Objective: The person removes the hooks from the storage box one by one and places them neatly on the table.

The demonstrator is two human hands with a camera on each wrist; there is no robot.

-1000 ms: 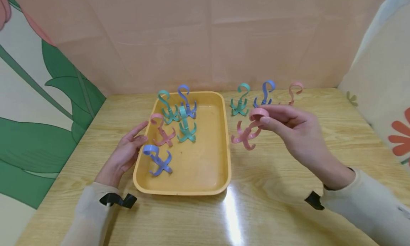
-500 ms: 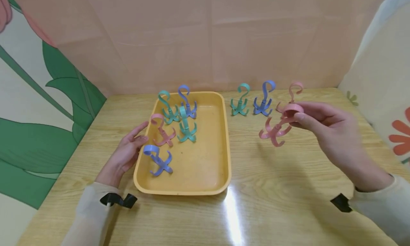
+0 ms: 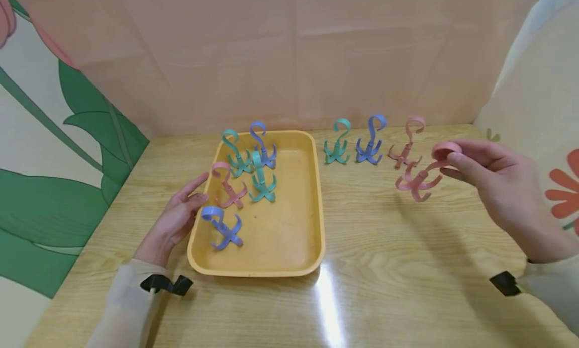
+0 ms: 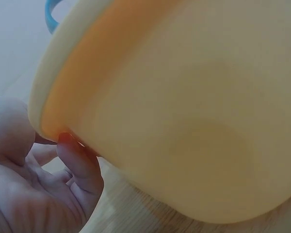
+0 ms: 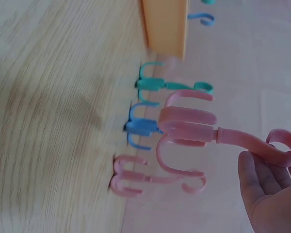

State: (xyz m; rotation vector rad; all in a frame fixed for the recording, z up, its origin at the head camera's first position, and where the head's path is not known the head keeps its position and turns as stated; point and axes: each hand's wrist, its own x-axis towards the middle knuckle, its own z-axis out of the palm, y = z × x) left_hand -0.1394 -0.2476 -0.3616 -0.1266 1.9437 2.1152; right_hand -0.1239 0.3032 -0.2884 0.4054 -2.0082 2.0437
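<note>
My right hand (image 3: 506, 187) pinches a pink four-pronged hanging hook (image 3: 416, 185) by its curved top. That hook hangs tilted above the table, right of the tray. In the right wrist view, its prongs (image 5: 186, 124) show large in front of three standing hooks. Those are a green hook (image 3: 336, 149), a blue hook (image 3: 370, 148) and a pink hook (image 3: 404, 152), in a row along the back. My left hand (image 3: 174, 218) holds the left rim of the yellow tray (image 3: 319, 207); in the left wrist view, curled fingers (image 4: 82, 167) touch beneath its rim.
Inside the tray, toward its left side, stand a pink hook (image 3: 231, 193), a lower blue hook (image 3: 226, 232), a back blue hook (image 3: 266, 152) and two green ones. The wooden table (image 3: 384, 287) meets a pink backdrop (image 3: 294, 61) behind.
My right hand has carried the pink hook to the right, away from the tray, uncovering the standing blue hook and then the standing pink one. My left hand stays at the tray's rim.
</note>
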